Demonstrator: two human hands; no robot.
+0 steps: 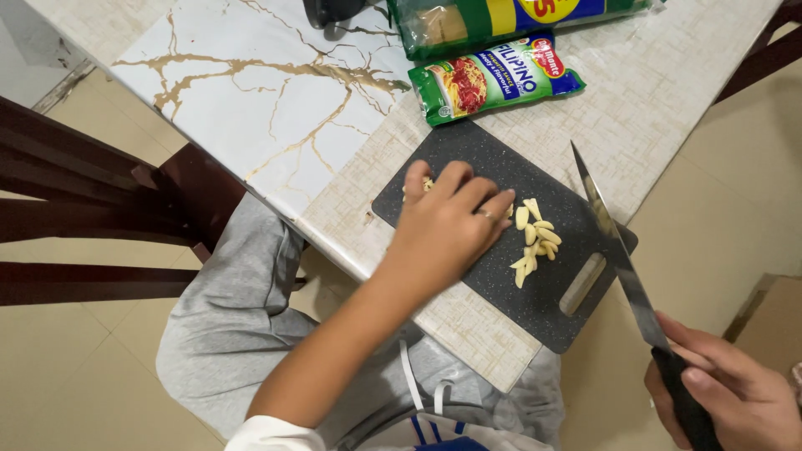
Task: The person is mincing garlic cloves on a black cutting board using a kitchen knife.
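Nearest, the right hand [735, 392] is wrapped tight around the black handle of a long knife [622, 263], its blade lifted off the dark cutting board [468, 159], seemingly kept clear of the other hand. Further out, the left hand [447, 225] lies palm down on the board, fingers loosely curled over garlic cloves [535, 238], probably gathering them. Beyond, a sauce packet [493, 79] rests on the counter [251, 100].
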